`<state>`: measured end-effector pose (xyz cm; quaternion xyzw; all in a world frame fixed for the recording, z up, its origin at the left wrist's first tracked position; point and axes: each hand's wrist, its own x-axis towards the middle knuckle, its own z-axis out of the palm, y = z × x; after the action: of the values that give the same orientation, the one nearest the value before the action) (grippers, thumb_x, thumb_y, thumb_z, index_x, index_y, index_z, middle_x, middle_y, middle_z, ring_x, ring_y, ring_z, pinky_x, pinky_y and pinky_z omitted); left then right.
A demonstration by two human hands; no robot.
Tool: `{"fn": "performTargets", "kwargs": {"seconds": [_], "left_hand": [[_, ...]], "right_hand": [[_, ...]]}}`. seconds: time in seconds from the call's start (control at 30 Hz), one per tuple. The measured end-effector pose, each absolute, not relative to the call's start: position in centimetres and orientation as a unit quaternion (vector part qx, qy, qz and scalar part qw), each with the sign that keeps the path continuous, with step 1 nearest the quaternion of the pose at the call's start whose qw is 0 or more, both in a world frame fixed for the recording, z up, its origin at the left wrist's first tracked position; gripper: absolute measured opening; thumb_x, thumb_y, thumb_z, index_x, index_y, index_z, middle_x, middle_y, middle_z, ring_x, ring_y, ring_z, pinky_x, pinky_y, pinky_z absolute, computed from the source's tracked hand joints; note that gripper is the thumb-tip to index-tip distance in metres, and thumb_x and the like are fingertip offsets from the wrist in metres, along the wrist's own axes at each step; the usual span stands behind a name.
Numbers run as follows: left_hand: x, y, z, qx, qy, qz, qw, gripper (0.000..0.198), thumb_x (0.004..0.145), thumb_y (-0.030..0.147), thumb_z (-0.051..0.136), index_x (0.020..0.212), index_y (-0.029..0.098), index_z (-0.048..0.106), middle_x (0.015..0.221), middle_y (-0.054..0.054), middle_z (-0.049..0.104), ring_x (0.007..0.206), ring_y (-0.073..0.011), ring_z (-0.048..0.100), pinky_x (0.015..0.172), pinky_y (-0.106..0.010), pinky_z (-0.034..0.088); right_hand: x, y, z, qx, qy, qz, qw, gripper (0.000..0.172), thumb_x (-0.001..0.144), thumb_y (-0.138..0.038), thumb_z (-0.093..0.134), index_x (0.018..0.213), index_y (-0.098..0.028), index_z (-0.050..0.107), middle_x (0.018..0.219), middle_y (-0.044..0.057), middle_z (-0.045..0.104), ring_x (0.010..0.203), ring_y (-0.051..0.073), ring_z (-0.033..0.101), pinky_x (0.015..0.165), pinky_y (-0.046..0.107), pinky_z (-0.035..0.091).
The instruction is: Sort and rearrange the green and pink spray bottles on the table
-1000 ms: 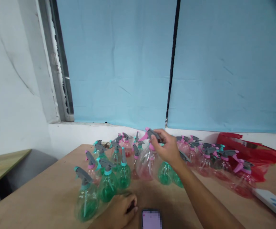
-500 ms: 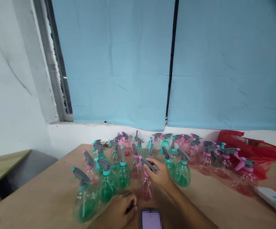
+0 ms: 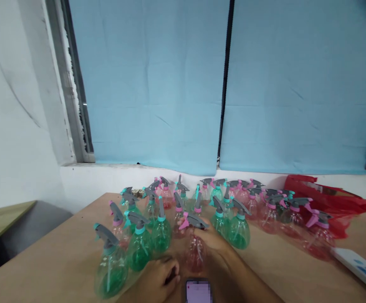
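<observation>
My right hand (image 3: 208,235) is closed round the neck of a pink spray bottle (image 3: 196,254), just under its grey and pink trigger head. The bottle stands upright in front of me, its nozzle pointing left; the palm side of the hand is hidden. Beside it, my left hand (image 3: 164,275) rests on the table with curled fingers and nothing visible in them. Close to the left hand stand a green spray bottle (image 3: 140,250) and a nearer green spray bottle (image 3: 110,271). Another green spray bottle (image 3: 239,231) is to the right of my right forearm.
Several more pink and green spray bottles crowd the back of the wooden table (image 3: 65,248). A phone (image 3: 198,291) lies at the front edge. On the right are a red plastic bag (image 3: 324,206) and a white box (image 3: 359,269). A blue curtain (image 3: 157,84) hangs behind.
My right hand has slid from the trigger head down to the neck of the pink spray bottle. The head has turned more level, and the bottle sits slightly nearer. My left hand stays put.
</observation>
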<state>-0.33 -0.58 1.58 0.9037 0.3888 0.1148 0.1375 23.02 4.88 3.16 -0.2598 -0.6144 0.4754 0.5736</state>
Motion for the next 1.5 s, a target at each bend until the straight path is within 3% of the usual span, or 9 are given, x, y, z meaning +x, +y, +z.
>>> {"fn": "performTargets", "kwargs": {"seconds": [0.1, 0.2, 0.27, 0.37, 0.67, 0.93, 1.17, 1.4, 1.5], "left_hand": [[-0.4, -0.5, 1.4, 0.905, 0.386, 0.114, 0.137, 0.004, 0.092, 0.022, 0.057, 0.092, 0.025, 0.056, 0.081, 0.005, 0.063, 0.072, -0.0155, 0.057, 0.063, -0.026, 0.033], [-0.5, -0.4, 1.3, 0.904, 0.387, 0.119, 0.140, 0.005, 0.091, 0.021, 0.057, 0.092, 0.025, 0.056, 0.081, 0.005, 0.063, 0.071, -0.0153, 0.056, 0.063, -0.025, 0.033], [-0.4, -0.4, 1.3, 0.903, 0.389, 0.121, 0.139, 0.006, 0.090, 0.020, 0.058, 0.092, 0.025, 0.056, 0.082, 0.005, 0.063, 0.072, -0.0152, 0.056, 0.063, -0.025, 0.033], [-0.3, -0.5, 1.5, 0.903, 0.388, 0.123, 0.137, 0.005, 0.090, 0.021, 0.057, 0.092, 0.025, 0.056, 0.083, 0.004, 0.063, 0.073, -0.0155, 0.056, 0.064, -0.025, 0.034], [-0.4, -0.5, 1.6, 0.907, 0.384, 0.116, 0.125, 0.002, 0.094, 0.025, 0.055, 0.093, 0.025, 0.056, 0.083, 0.004, 0.064, 0.071, -0.0155, 0.056, 0.063, -0.026, 0.032], [-0.5, -0.5, 1.4, 0.909, 0.380, 0.118, 0.122, 0.001, 0.093, 0.025, 0.055, 0.093, 0.025, 0.056, 0.084, 0.003, 0.065, 0.072, -0.0162, 0.057, 0.063, -0.026, 0.033], [-0.5, -0.5, 1.4, 0.907, 0.379, 0.127, 0.132, 0.003, 0.092, 0.022, 0.056, 0.093, 0.025, 0.056, 0.083, 0.003, 0.064, 0.073, -0.0162, 0.057, 0.064, -0.025, 0.033], [-0.3, -0.7, 1.8, 0.904, 0.390, 0.111, 0.135, 0.004, 0.092, 0.021, 0.057, 0.093, 0.025, 0.056, 0.082, 0.004, 0.064, 0.071, -0.0163, 0.057, 0.062, -0.026, 0.032], [-0.3, -0.6, 1.6, 0.906, 0.387, 0.112, 0.131, 0.004, 0.092, 0.021, 0.057, 0.093, 0.025, 0.055, 0.083, 0.004, 0.064, 0.072, -0.0160, 0.057, 0.064, -0.027, 0.033]], "right_hand": [[22.9, 4.1, 4.5, -0.223, -0.607, 0.529, 0.550, 0.028, 0.072, -0.026, 0.071, 0.099, -0.023, 0.074, 0.085, 0.003, 0.075, 0.069, 0.019, 0.069, 0.075, 0.035, 0.053], [22.5, 4.0, 4.9, -0.246, -0.594, 0.521, 0.561, 0.020, 0.065, -0.022, 0.063, 0.084, -0.021, 0.072, 0.069, 0.000, 0.070, 0.053, 0.014, 0.060, 0.057, 0.027, 0.043], [22.2, 4.1, 4.7, -0.260, -0.580, 0.525, 0.566, 0.015, 0.061, -0.021, 0.058, 0.073, -0.020, 0.068, 0.064, -0.001, 0.068, 0.050, 0.013, 0.057, 0.053, 0.025, 0.039], [22.2, 4.1, 4.3, -0.262, -0.570, 0.529, 0.571, 0.013, 0.059, -0.020, 0.055, 0.068, -0.020, 0.065, 0.063, 0.000, 0.068, 0.051, 0.014, 0.057, 0.054, 0.026, 0.041], [22.6, 4.3, 4.3, -0.241, -0.629, 0.500, 0.544, 0.038, 0.064, -0.018, 0.055, 0.097, -0.021, 0.074, 0.073, 0.000, 0.072, 0.056, 0.014, 0.061, 0.064, 0.028, 0.045], [22.5, 3.9, 4.3, -0.296, -0.591, 0.485, 0.573, 0.019, 0.061, -0.022, 0.056, 0.071, -0.020, 0.072, 0.057, -0.001, 0.065, 0.052, 0.014, 0.058, 0.055, 0.026, 0.040], [22.9, 3.8, 4.8, -0.270, -0.618, 0.499, 0.544, 0.033, 0.064, -0.020, 0.056, 0.088, -0.021, 0.077, 0.060, -0.002, 0.068, 0.055, 0.016, 0.060, 0.062, 0.028, 0.045], [22.8, 3.9, 4.3, -0.299, -0.588, 0.502, 0.560, 0.019, 0.060, -0.023, 0.056, 0.068, -0.019, 0.072, 0.055, -0.001, 0.064, 0.050, 0.014, 0.056, 0.054, 0.026, 0.039], [22.9, 4.0, 4.3, -0.289, -0.597, 0.501, 0.556, 0.019, 0.060, -0.021, 0.056, 0.069, -0.019, 0.072, 0.058, 0.000, 0.066, 0.052, 0.014, 0.059, 0.056, 0.025, 0.040]]}}
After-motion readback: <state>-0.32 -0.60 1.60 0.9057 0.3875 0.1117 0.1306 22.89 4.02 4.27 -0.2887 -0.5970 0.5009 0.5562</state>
